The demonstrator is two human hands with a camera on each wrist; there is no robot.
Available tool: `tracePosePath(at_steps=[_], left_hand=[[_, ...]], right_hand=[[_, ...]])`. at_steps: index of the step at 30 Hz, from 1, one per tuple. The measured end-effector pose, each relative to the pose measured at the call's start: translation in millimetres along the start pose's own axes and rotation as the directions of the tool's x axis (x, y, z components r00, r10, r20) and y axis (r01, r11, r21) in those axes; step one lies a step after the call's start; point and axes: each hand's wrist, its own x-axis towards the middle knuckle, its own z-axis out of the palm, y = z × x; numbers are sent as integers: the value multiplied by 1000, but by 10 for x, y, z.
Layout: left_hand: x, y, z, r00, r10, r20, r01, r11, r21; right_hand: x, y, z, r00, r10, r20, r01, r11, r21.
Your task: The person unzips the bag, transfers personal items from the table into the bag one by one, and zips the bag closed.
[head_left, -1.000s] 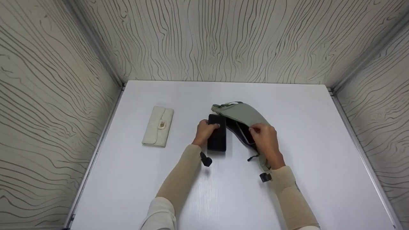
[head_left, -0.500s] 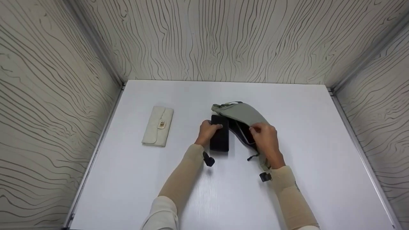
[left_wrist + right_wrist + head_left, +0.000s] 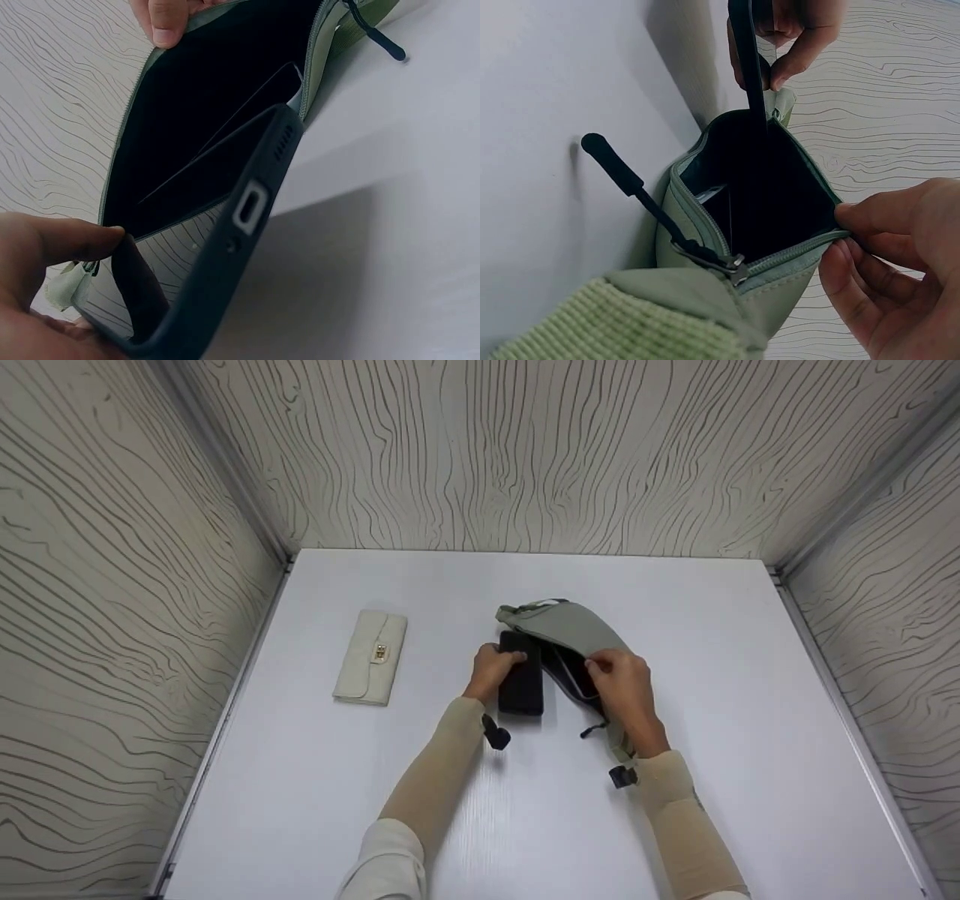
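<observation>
In the head view my left hand (image 3: pixel 491 669) grips a smartphone (image 3: pixel 523 686) in a dark case, thumb across its face. The phone's port end (image 3: pixel 250 208) faces the left wrist camera. Its far end is at the mouth of a sage-green sling bag (image 3: pixel 577 628), which is unzipped. My right hand (image 3: pixel 628 690) pinches the bag's zipped edge between thumb and fingers, holding the mouth wide, as the right wrist view shows the fingers (image 3: pixel 877 262) closely. Inside the dark bag a flat thing with a pale edge (image 3: pixel 714 196) is partly visible; its kind is unclear.
A cream wallet (image 3: pixel 369 658) with a gold clasp lies on the white table (image 3: pixel 300 780), left of my left hand. A zipper pull (image 3: pixel 615 163) hangs from the bag. Patterned walls (image 3: pixel 480 457) bound the table at the back and sides.
My left hand has moved slightly right with the phone, bringing it closer to the bag's mouth. My right hand and the bag stay in place.
</observation>
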Motion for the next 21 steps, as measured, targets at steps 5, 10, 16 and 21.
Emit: tracePosePath(at_steps=[5,10,16,21], left_hand=[[8,-14,11,1000,-11,7,11,1000,-14],[-1,-8,23,1000,-4,6,4,1000,-22],[-1,3,48,1000,-9,17,10,999,-47],[2,13,77,1000,-11,27,13,998,-68]], right_hand=[[-5,7,8,1000,6,0,-6,1000,-6],[-7,12,6,1000,3,3,-3,1000,-2],[-5,22,15,1000,2,5,-1,1000,-4],[-6,25,21,1000,-10,-4,10,1000,-1]])
